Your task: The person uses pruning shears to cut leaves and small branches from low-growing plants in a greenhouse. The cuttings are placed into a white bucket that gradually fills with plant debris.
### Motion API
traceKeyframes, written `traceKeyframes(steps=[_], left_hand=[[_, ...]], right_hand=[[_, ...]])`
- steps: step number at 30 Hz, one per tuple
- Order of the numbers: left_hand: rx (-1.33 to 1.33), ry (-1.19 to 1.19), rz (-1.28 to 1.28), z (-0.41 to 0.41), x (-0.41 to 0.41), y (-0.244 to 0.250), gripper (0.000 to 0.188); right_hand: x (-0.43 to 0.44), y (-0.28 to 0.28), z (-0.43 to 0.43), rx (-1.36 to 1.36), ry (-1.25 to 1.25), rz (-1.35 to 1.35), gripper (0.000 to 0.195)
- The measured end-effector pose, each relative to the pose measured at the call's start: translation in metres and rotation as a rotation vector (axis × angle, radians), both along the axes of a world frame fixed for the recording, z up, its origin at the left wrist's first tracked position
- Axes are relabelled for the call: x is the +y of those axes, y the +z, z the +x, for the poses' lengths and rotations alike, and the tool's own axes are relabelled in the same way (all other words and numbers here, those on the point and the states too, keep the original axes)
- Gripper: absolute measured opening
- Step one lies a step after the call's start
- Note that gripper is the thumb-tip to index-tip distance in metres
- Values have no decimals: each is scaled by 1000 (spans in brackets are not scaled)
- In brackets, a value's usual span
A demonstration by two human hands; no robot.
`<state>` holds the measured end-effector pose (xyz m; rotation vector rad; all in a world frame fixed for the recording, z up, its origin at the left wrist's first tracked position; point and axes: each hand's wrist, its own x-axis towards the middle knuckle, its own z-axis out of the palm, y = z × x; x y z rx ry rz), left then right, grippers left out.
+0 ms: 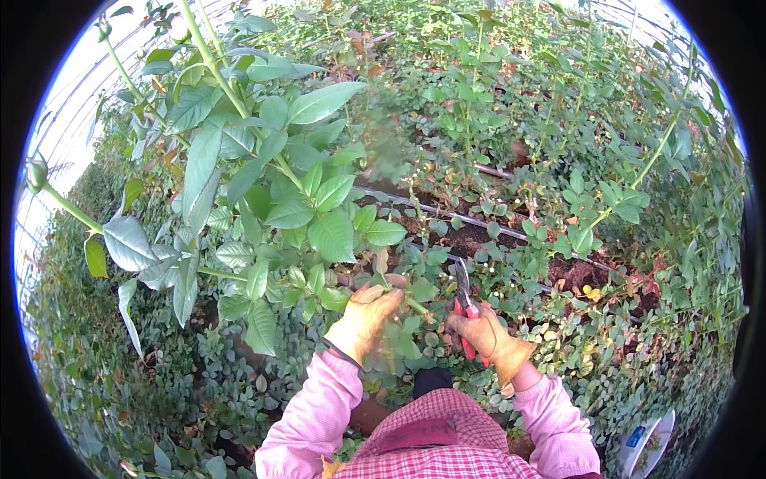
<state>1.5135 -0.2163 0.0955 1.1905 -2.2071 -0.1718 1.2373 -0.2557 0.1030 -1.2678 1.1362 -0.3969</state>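
Observation:
My left hand, in a yellow work glove, is closed around the lower part of leafy rose stems. These stems fan out up and to the left, with a closed green bud at one tip. A stem's cut end sticks out to the right of the glove. Red-handled pruning shears are in my gloved right hand, their metal blades pointing up and away from me. The blades stand apart from the stems. Leaves and the glove hide part of my left fingers.
Dense rose bushes surround me on both sides. Thin dark irrigation pipes run across the soil ahead. One tall leafy stem leans in at the right. At the lower right rests a white container with a blue label.

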Motion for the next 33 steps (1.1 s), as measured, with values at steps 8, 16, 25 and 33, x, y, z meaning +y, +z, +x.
traceKeyframes(steps=[8, 16, 25, 33], left_hand=[[-59, 245, 26, 4, -104, -2, 73], [565, 517, 253, -6, -232, -18, 27], [935, 858, 690, -3, -332, -63, 25], [3058, 443, 1118, 50, -378, -110, 56]], right_hand=[[-208, -17, 11, 49, 210, 122, 23], [-355, -80, 57, 364, 521, 21, 33], [-425, -148, 81, 111, 561, 275, 33], [-453, -165, 99, 233, 727, 219, 27]])
